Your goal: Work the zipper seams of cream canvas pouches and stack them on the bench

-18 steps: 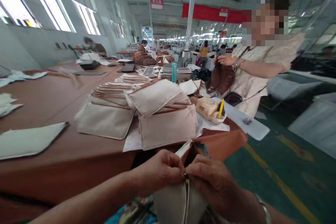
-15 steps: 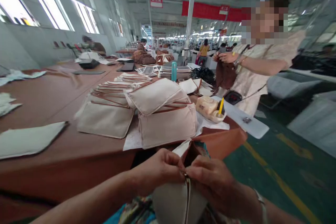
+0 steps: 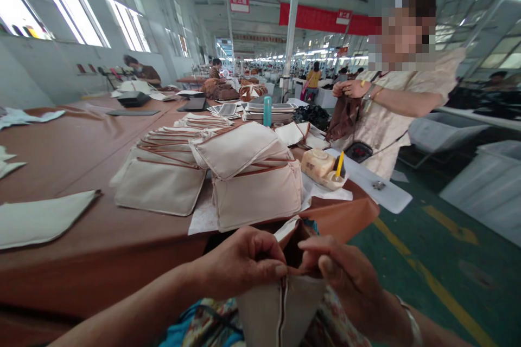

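A pale pouch sits mouth-up over patterned cloth, just below the edge of a brown table. The left hand pinches its rim between thumb and forefinger, near the top of the central seam. The right hand is at the mouth's right side, thumb and forefinger parted; whether its other fingers touch the rim cannot be told. Neat work here seems to call for a steady left pinch, both edges level and the brown lining clear of the seam. Beyond, a co-worker handles dark brown material.
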The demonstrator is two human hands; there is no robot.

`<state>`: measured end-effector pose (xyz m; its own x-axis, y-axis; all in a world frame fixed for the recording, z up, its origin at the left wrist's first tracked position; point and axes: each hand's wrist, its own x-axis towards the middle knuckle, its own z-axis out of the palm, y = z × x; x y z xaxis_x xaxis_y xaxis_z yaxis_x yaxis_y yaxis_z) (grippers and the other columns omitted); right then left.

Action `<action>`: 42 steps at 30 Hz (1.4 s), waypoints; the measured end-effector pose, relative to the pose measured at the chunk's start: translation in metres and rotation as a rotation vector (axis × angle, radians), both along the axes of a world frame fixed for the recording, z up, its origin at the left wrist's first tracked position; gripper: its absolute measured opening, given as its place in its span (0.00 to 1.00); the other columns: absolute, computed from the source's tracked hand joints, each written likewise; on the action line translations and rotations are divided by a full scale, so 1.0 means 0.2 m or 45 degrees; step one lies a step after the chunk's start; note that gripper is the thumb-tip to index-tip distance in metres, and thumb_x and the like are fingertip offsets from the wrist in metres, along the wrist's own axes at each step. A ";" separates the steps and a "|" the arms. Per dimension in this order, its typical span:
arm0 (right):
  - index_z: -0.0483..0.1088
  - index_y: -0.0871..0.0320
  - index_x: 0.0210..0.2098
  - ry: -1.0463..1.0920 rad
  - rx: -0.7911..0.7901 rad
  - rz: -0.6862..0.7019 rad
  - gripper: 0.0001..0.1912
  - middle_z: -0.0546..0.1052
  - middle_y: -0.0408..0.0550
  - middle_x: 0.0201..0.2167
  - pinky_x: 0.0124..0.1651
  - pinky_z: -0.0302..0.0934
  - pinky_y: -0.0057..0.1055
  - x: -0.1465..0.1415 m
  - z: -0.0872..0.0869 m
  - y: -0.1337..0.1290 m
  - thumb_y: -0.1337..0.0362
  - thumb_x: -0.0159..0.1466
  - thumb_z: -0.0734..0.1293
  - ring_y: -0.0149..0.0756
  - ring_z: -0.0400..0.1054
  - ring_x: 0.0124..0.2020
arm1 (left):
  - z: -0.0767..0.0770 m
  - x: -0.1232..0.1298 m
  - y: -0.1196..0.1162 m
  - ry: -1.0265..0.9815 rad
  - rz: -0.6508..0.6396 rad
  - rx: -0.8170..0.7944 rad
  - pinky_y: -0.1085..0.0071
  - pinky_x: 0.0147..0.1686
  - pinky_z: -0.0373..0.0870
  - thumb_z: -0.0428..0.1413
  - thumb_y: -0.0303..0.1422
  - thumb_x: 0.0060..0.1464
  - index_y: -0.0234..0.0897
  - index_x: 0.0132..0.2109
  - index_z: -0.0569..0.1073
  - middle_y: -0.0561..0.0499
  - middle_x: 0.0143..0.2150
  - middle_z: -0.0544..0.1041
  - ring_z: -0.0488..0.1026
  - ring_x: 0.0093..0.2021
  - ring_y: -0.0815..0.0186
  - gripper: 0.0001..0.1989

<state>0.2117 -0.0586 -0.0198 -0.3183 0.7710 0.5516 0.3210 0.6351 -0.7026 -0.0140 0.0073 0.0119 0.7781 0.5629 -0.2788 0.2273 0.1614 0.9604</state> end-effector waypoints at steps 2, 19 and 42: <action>0.69 0.57 0.49 0.119 -0.414 0.015 0.15 0.74 0.44 0.30 0.32 0.61 0.26 -0.01 0.03 0.02 0.61 0.76 0.53 0.31 0.67 0.29 | 0.03 -0.01 0.00 0.011 -0.060 0.128 0.78 0.21 0.49 0.61 0.46 0.53 0.30 0.35 0.73 0.56 0.25 0.65 0.55 0.23 0.74 0.20; 0.58 0.58 0.24 0.008 -0.546 0.349 0.23 0.58 0.38 0.23 0.26 0.45 0.25 -0.05 0.04 0.16 0.52 0.72 0.58 0.27 0.51 0.24 | 0.00 -0.05 0.01 -0.092 0.009 0.072 0.78 0.21 0.47 0.61 0.51 0.53 0.32 0.34 0.69 0.57 0.24 0.64 0.54 0.22 0.75 0.23; 0.56 0.58 0.23 0.047 -0.630 0.504 0.25 0.57 0.39 0.22 0.25 0.44 0.26 -0.10 0.07 0.19 0.47 0.69 0.62 0.27 0.51 0.24 | 0.05 -0.06 0.05 0.043 -0.143 -0.034 0.75 0.21 0.44 0.62 0.54 0.50 0.31 0.31 0.72 0.58 0.22 0.58 0.48 0.22 0.75 0.26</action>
